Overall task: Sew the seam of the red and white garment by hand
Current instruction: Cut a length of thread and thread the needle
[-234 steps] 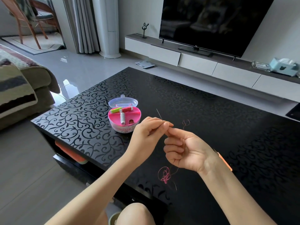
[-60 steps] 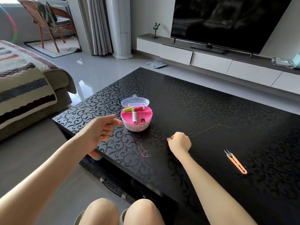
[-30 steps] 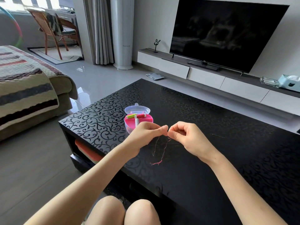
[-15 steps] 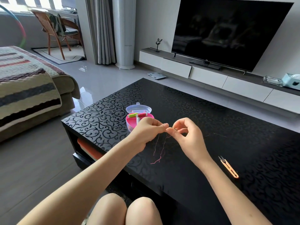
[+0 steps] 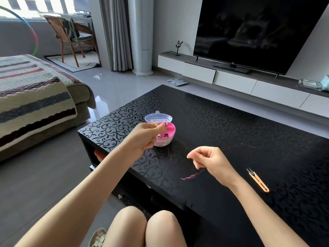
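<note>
Looking down from the head view: a seated person, both bare arms out over a black scroll-patterned table (image 5: pixel 231 122). The left hand (image 5: pixel 147 135) is raised in front of the pink sewing kit (image 5: pixel 169 134), fingers curled and tips pressed to the thumb; whether a strand lies in that pinch cannot be told, it is too fine. The right hand (image 5: pixel 213 162) hovers low over the table, fingers loosely curled, thumb and forefinger closed on the thread (image 5: pixel 191 176), whose pink frayed tail hangs out below the palm. The needle (image 5: pixel 248 145) lies flat on the table, beyond and to the right of the right hand, long axis roughly left to right, with a faint dark strand running from it toward that hand. The right hand is clearly the nearer one for picking it up. Orange snips (image 5: pixel 258 180) lie just right of the right wrist. The red and white garment is not in view, so the seam is judged not yet begun; this looks like thread preparation. Small marks on the kit's side and on the lower edge of the television (image 5: pixel 258 29) are too small to read.
</note>
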Demonstrator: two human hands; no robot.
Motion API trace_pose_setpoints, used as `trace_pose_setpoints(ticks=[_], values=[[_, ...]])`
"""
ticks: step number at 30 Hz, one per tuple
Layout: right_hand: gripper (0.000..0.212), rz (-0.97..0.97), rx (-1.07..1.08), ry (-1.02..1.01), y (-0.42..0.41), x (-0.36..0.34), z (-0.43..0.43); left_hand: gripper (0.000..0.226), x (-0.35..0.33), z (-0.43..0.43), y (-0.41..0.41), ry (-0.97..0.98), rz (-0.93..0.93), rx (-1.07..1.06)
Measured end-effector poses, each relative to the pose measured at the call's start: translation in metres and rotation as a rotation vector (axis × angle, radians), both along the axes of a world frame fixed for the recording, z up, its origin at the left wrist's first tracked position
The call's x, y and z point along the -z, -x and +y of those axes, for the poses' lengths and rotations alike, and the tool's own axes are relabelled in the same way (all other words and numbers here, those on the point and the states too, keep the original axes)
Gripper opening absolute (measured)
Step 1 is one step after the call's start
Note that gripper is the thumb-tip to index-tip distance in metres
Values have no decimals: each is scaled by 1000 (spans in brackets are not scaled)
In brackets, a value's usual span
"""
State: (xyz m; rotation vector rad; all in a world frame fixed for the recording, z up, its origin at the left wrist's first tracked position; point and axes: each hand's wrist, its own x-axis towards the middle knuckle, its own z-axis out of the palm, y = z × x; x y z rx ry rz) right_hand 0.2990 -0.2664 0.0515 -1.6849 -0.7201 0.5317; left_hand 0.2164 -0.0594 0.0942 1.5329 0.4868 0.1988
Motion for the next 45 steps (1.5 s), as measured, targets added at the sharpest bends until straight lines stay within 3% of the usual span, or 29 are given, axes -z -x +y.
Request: trace_pose_setpoints(ticks=[9,12,14,16,19,21,23,26,29,36,38,41,45], values=[[17,-34,127,183,-26,19,-12,21,28,19,30,-24,122,-141],[9,-148,-13,474,-26,17,-13,24,30,13,35,-79,160,-125],[29,-355,-53,717,-21,14,-11,23,30,11,37,-114,171,-107],[51,-440,-4,613,-6,6,-2,24,31,10,38,-133,150,-67],[46,-184,-2,123,32,-6,22,25,31,7,40,-169,139,-3],[42,-81,-65,29,52,-7,40,26,31,5,42,-173,136,20],[38,-90,-78,44,64,-3,55,25,30,4,44,-170,135,42],[14,-142,45,33,72,2,64,24,29,4,49,-172,152,50],[15,-231,109,-19,73,-2,57,27,29,5,52,-184,155,90],[14,-490,-249,224,60,-32,35,34,29,12,59,-270,215,280],[16,-434,-356,323,51,-32,41,34,27,10,59,-275,199,370],[18,-206,-495,296,47,-27,50,35,23,9,59,-297,196,470],[15,-162,-461,286,48,-27,52,33,21,16,58,-306,206,500]])
